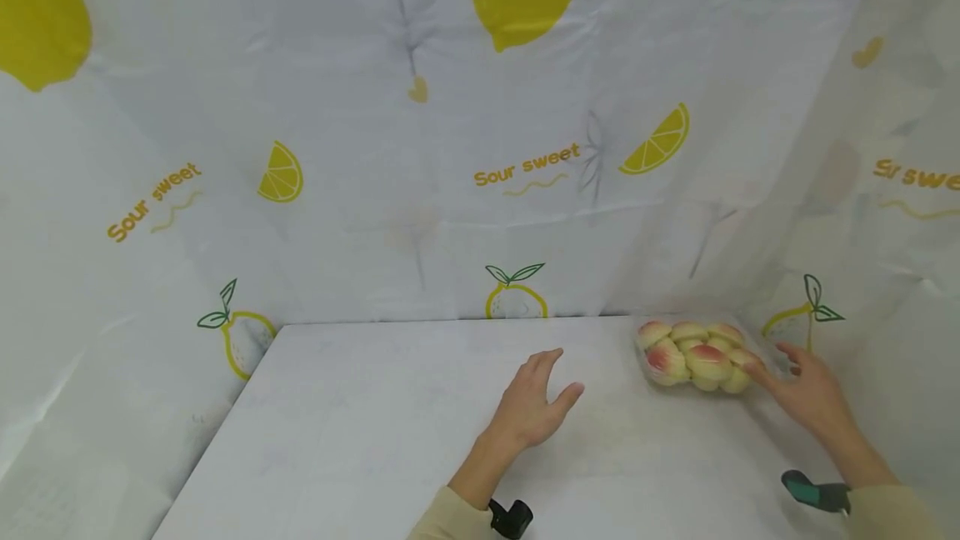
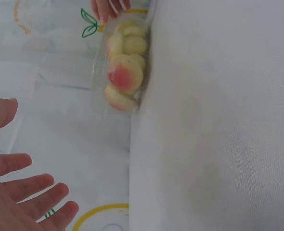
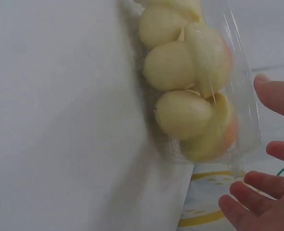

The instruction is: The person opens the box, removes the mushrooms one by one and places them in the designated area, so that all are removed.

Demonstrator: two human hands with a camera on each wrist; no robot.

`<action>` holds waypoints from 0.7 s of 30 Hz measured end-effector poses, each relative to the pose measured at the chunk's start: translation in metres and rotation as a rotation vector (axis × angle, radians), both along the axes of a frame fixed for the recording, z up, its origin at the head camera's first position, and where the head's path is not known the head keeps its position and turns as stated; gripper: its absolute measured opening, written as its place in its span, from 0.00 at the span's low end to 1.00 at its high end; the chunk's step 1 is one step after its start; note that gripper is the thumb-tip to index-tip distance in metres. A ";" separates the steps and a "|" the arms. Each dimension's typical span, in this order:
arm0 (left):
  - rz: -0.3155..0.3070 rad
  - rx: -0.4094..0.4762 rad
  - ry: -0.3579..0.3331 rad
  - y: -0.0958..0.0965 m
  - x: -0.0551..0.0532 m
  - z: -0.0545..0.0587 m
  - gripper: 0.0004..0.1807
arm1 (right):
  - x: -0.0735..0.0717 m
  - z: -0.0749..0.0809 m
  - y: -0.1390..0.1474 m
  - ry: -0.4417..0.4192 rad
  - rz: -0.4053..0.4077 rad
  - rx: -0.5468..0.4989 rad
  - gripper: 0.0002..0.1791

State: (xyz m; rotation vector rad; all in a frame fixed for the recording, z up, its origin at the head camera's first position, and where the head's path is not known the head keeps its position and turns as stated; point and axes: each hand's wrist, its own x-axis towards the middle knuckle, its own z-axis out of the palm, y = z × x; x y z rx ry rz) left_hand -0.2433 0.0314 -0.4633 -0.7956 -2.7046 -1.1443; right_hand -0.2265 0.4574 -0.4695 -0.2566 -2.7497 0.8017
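Observation:
A clear plastic box [image 3: 248, 122] of several yellow-green peaches [image 1: 708, 365], some blushed red, stands at the far right corner of the white table. My right hand [image 1: 813, 398] is at the box's right end, thumb and fingers spread apart. From the head, its thumb overlaps the box's edge; whether it touches I cannot tell. In the right wrist view the fingers [image 3: 264, 185] are loosely extended beside the box's end, not curled round it. Over the table to the left of the box, my left hand [image 1: 521, 411] hovers with fingers extended and nothing in it.
The white table [image 1: 337, 415] has its back edge against a white curtain [image 1: 345, 248] printed with lemons and "Sour sweet" lettering. The curtain also hangs along the left and right sides. A dark wrist device [image 1: 512, 518] is at the left wrist, a dark green one [image 1: 816, 492] at the right.

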 end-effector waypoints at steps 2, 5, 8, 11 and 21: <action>0.001 -0.012 -0.008 0.001 -0.001 0.000 0.36 | -0.001 -0.002 0.003 -0.019 0.005 -0.018 0.50; -0.003 -0.018 -0.021 0.004 -0.002 0.001 0.36 | -0.003 -0.006 0.009 -0.047 0.022 -0.050 0.50; -0.011 -0.021 -0.038 0.007 -0.004 0.001 0.36 | -0.004 -0.010 0.013 -0.081 0.041 -0.114 0.51; -0.015 -0.024 -0.048 0.009 -0.005 0.001 0.36 | -0.005 -0.015 0.015 -0.099 0.057 -0.203 0.53; -0.017 -0.038 -0.053 0.017 -0.010 0.000 0.36 | -0.011 -0.020 0.015 -0.155 0.104 -0.348 0.59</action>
